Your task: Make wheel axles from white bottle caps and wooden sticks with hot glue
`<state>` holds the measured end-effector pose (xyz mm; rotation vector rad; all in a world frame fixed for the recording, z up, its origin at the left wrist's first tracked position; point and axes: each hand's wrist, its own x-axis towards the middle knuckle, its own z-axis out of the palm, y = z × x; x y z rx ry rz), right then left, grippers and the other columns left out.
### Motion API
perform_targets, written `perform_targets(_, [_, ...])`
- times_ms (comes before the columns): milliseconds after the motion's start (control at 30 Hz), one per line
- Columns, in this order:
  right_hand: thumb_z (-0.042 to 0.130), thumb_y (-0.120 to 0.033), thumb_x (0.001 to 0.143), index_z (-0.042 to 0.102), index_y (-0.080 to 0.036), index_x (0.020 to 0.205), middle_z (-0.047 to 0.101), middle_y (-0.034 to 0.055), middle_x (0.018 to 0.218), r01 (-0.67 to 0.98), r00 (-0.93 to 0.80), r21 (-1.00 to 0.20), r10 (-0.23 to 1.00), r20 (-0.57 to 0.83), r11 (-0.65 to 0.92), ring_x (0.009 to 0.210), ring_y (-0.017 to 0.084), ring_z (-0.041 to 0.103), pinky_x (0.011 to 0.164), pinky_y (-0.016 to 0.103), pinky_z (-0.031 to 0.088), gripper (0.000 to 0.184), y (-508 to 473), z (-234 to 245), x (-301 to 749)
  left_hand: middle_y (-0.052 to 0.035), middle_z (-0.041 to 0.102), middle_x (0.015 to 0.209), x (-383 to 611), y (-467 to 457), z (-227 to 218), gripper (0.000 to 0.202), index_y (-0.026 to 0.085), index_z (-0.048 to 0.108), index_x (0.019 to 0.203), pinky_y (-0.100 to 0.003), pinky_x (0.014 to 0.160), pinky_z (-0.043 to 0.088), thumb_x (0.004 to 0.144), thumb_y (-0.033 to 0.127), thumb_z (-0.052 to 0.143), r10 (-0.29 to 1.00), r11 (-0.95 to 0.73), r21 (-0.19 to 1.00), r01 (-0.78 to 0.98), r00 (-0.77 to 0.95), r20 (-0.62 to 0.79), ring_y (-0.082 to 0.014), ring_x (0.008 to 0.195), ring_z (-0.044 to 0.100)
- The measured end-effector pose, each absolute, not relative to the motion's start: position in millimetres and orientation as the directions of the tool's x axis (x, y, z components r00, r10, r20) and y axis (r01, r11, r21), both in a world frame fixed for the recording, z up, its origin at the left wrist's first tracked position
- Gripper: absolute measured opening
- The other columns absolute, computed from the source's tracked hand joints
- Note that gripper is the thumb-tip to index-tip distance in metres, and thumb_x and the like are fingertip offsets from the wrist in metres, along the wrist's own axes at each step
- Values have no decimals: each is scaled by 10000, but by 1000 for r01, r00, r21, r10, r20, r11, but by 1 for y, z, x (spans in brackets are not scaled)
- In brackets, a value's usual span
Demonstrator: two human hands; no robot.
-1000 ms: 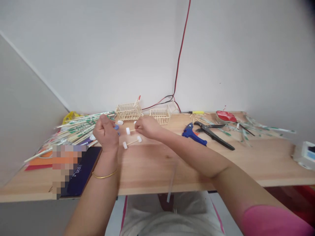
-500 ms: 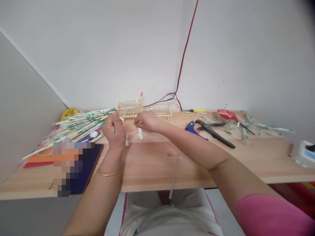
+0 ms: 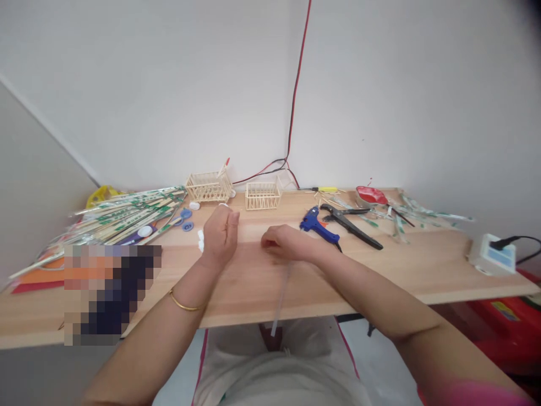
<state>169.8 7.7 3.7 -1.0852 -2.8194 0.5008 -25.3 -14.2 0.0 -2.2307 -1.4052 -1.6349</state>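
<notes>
My left hand [image 3: 222, 235] is closed in a fist above the table; whatever it may hold is hidden. Small white pieces [image 3: 200, 241] show just left of it, partly covered by the hand. Across from it, my right hand [image 3: 284, 242] has its fingers curled together and pointing down, their tips hidden. A translucent strip or stick [image 3: 279, 301] lies below the right hand and juts past the table's front edge. Behind the hands stand two small baskets built of thin wooden sticks, a left one [image 3: 209, 187] and a right one [image 3: 262, 196].
Right of my hands lie a blue glue gun [image 3: 321, 225], a black cutter tool [image 3: 353, 225] and a red-covered dish [image 3: 371, 195]. Wrapped chopsticks [image 3: 131, 217] pile up at left, near blue round pieces [image 3: 186, 225]. A white power box [image 3: 492, 254] sits far right.
Both hands have come nearer the front edge, the right one lowering to the table. The view has swung right. The stick piece with white ends is now mostly hidden by my left hand.
</notes>
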Motion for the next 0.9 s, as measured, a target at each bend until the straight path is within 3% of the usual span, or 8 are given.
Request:
perform_targets(233, [507,-155,778,645,-174,866,682,66,890,687,-719,-286,681,-138,668,777,167,598,649,224,379,165,3,4,178,-9,448,647,-16,-12,-7,267,195,426,684,-285,604,348,931,259,345,677,-643,440,627,197,709,-139,624,436])
perform_targets(400, [461,-184,832,637,-172,913,673,83,944,746,-660,-197,745,-96,636,831,176,599,702,240,370,193,7,0,183,-8,461,641,-14,-13,-6,279,193,429,673,-285,604,343,932,267,353,698,-622,433,653,211,685,-135,619,439])
perform_targets(567, [456,-180,835,637,-170,916,663,80,962,725,-687,-179,716,-125,665,817,167,602,686,243,367,198,2,7,179,-9,462,639,-16,-11,-8,293,192,436,672,-289,605,343,935,283,343,711,-612,434,661,219,668,-137,615,441])
perform_targets(733, [476,-220,836,629,-141,890,662,104,913,729,-681,-1,724,-110,685,795,211,617,723,309,367,181,-2,5,170,-9,469,633,-15,-11,-10,310,193,436,661,-288,602,340,935,295,336,724,-597,424,681,231,650,-139,618,450])
perform_targets(900, [480,-203,820,626,-119,893,666,132,903,704,-699,46,702,-133,709,801,230,624,725,324,373,184,0,2,163,-11,470,632,-13,-11,-11,311,194,437,663,-288,599,345,935,305,333,731,-607,416,677,270,627,-143,621,453])
